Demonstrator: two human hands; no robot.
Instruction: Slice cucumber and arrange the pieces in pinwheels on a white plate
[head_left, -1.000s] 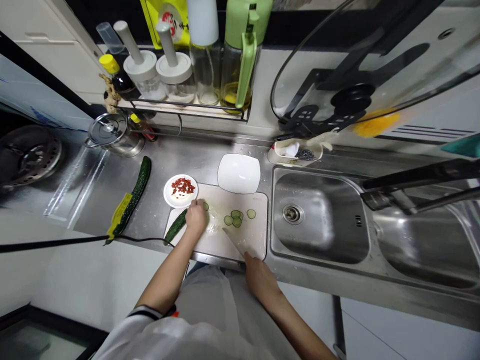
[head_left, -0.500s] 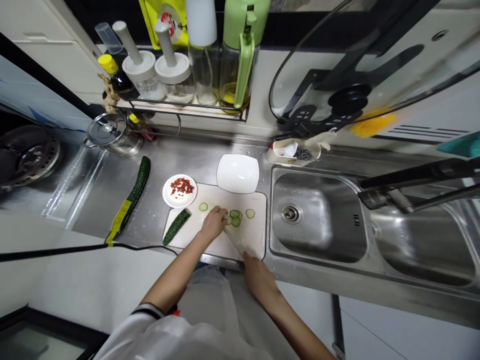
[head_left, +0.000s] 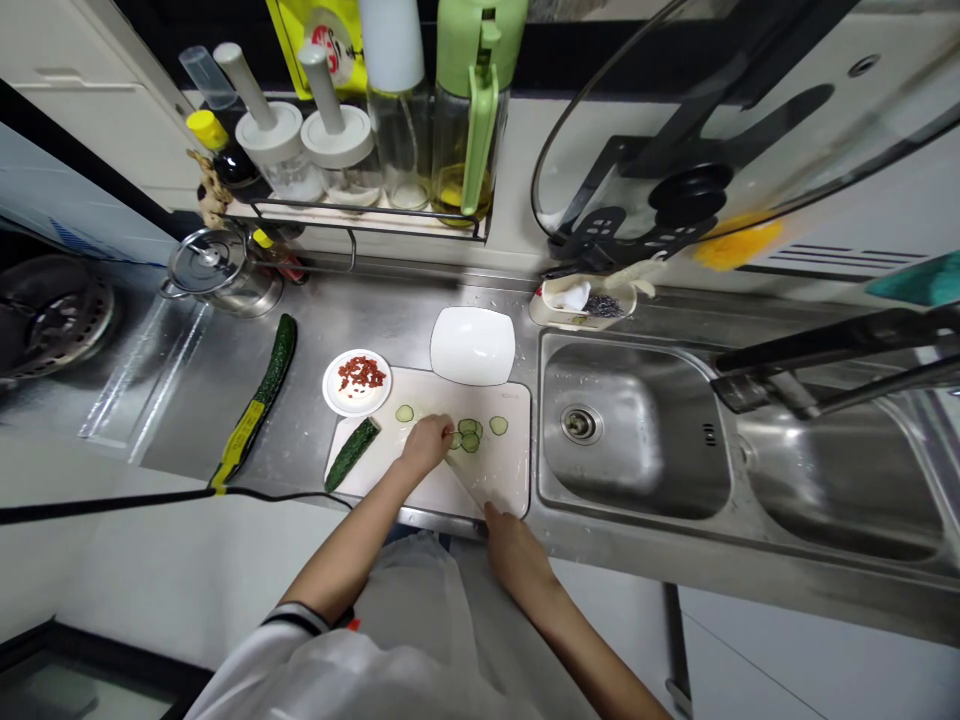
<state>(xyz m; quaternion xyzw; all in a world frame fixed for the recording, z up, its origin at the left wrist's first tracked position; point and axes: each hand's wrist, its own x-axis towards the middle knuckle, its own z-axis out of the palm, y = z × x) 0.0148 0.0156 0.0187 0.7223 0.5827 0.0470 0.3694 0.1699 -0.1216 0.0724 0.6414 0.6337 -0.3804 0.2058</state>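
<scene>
A white cutting board (head_left: 502, 475) lies on the steel counter. My left hand (head_left: 425, 443) rests on it with fingers curled at a cluster of cucumber slices (head_left: 469, 434). One slice (head_left: 405, 413) lies apart to the left, and another (head_left: 498, 425) to the right. A cut cucumber piece (head_left: 352, 453) lies at the board's left edge. My right hand (head_left: 512, 553) grips the handle of a knife (head_left: 463, 481) whose blade lies low over the board, pointing at my left hand.
A small plate of red chili bits (head_left: 357, 381) and a white square dish (head_left: 472, 345) sit behind the board. A whole cucumber (head_left: 264, 391) lies to the left, a steel sink (head_left: 634, 430) to the right. A condiment rack (head_left: 352, 130) and a lidded pot (head_left: 217, 268) stand at the back.
My left hand let go of the cucumber piece at the board's left and moved right to the cluster of slices. The knife hand has barely moved.
</scene>
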